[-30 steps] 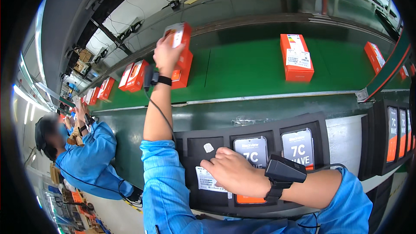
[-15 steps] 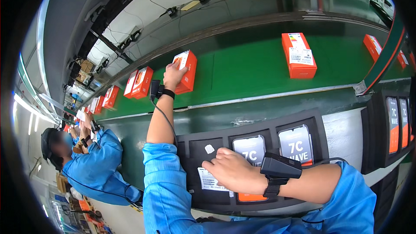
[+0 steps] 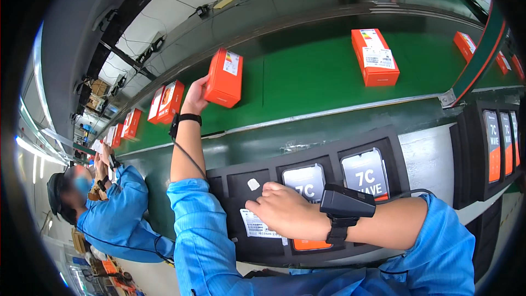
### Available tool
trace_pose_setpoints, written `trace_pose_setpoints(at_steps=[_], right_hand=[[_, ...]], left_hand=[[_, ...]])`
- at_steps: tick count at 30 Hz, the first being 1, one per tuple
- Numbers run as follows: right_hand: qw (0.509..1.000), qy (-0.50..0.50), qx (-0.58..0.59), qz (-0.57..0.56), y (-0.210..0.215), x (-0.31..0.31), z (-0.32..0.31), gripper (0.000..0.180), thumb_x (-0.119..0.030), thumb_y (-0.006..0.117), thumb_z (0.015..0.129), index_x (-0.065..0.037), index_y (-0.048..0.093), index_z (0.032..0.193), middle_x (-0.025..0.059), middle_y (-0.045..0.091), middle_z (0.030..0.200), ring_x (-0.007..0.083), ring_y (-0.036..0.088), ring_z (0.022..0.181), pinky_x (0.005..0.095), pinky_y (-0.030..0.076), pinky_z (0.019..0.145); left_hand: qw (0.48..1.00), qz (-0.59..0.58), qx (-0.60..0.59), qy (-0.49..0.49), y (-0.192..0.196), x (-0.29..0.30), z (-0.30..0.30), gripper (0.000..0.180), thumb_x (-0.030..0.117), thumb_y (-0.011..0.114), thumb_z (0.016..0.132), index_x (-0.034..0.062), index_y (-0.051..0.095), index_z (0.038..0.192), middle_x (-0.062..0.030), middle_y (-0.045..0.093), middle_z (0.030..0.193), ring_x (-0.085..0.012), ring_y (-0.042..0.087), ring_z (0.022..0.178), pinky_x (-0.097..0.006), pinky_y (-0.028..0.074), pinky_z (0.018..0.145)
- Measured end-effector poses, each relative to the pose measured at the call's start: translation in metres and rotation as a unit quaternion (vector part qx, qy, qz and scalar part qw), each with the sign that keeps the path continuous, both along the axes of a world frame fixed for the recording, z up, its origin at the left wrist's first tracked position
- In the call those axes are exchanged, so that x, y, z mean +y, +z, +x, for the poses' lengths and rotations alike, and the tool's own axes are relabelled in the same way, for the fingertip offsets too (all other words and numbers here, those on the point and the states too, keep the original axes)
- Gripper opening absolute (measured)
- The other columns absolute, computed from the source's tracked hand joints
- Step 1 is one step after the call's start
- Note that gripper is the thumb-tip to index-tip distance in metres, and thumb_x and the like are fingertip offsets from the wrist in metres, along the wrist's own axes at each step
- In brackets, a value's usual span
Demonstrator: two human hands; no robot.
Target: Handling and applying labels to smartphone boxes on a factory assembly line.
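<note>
My left hand [image 3: 195, 96] grips the left side of an orange box [image 3: 223, 85] with a white label on top, tilted above the green conveyor belt [image 3: 307, 71]. Below it, my right hand [image 3: 285, 208] hovers or rests over a black foam tray [image 3: 249, 182], its fingers curled; whatever they hold is hidden. Partly under that hand is a white printed label sheet [image 3: 257, 225]. Two grey and orange phone-shaped packs, a middle pack [image 3: 304, 178] and a right pack [image 3: 364, 172], sit in tray slots. A small white scrap [image 3: 253, 184] lies in a left slot.
Another orange box [image 3: 375, 60] stands on the belt to the right, with several more at the far left and far right. A stacked foam tray [image 3: 466, 159] with packs is at right. A co-worker in blue [image 3: 115, 208] works at left. A green post [image 3: 482, 60] rises at right.
My left hand has shifted its hold from the top of the orange box to its left side and turned the box, tilting it. My right hand stays over the label sheet. The view has shifted slightly.
</note>
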State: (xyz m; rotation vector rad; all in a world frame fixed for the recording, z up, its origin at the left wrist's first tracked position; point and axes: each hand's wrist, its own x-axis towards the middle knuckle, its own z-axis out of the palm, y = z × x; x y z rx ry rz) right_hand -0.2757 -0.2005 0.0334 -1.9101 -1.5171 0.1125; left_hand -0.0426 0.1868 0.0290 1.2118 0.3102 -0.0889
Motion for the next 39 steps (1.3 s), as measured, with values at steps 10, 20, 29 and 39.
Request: trace_pose_setpoints(at_steps=[10, 20, 29, 39], right_hand=[[0.965, -0.173, 0.114, 0.161, 0.025, 0.002, 0.044, 0.022, -0.02, 0.062, 0.085, -0.01, 0.062, 0.105, 0.0124, 0.065, 0.098, 0.0342, 0.063, 0.085, 0.0449, 0.051, 0.07], [0.913, -0.309, 0.14, 0.229, 0.016, -0.004, 0.102, 0.032, -0.013, 0.064, 0.083, -0.008, 0.056, 0.113, 0.0094, 0.064, 0.093, 0.0274, 0.063, 0.074, 0.0379, 0.049, 0.069], [0.89, -0.345, 0.162, 0.25, 0.018, -0.008, 0.111, 0.028, -0.007, 0.06, 0.08, -0.012, 0.056, 0.107, 0.0039, 0.062, 0.098, 0.0281, 0.063, 0.089, 0.0401, 0.051, 0.073], [0.888, -0.341, 0.127, 0.282, 0.021, -0.013, 0.115, 0.025, -0.008, 0.058, 0.082, -0.01, 0.058, 0.107, 0.0032, 0.065, 0.091, 0.0252, 0.063, 0.076, 0.0385, 0.05, 0.067]], left_hand=[[0.952, 0.277, -0.128, -0.039, 0.058, -0.077, -0.054, 0.041, 0.038, 0.054, 0.097, 0.0012, 0.063, 0.114, -0.0061, 0.068, 0.1, -0.0137, 0.063, 0.091, -0.028, 0.048, 0.076], [0.898, 0.423, -0.042, -0.112, 0.068, -0.161, -0.128, 0.02, 0.01, 0.072, 0.082, 0.0009, 0.069, 0.1, -0.0015, 0.069, 0.081, -0.0073, 0.059, 0.069, -0.023, 0.045, 0.061], [0.824, 0.55, -0.049, 0.127, 0.021, -0.018, -0.026, 0.035, 0.016, 0.066, 0.087, 0.0005, 0.064, 0.119, -0.0075, 0.07, 0.093, -0.0128, 0.065, 0.077, -0.026, 0.05, 0.066], [0.857, 0.511, -0.068, -0.011, 0.058, -0.225, -0.276, 0.021, 0.012, 0.053, 0.093, -0.0022, 0.068, 0.09, -0.005, 0.066, 0.078, -0.0094, 0.061, 0.074, -0.025, 0.049, 0.063]])
